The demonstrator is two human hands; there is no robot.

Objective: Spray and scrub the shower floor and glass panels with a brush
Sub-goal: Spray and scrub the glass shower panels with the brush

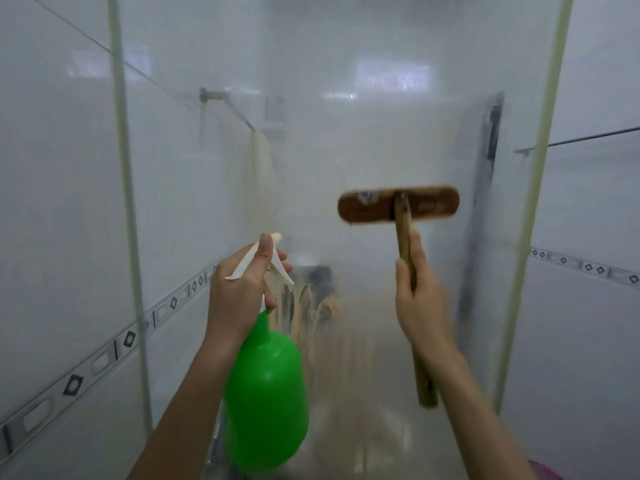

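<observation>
1. Two hands sit nearest us: our left hand (239, 294) wraps its grip round the white trigger of a bulbous green plastic spray bottle (266, 393).
2. Our right hand (419, 304) closes its grip on the handle of a brown wooden scrub brush (398, 207).
3. Its head is raised before the misted glass shower panel (346, 116) ahead.

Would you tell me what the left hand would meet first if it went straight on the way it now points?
Most likely the glass panel ahead of the left hand and its bottle; nothing shows between, though depth is unclear.
</observation>
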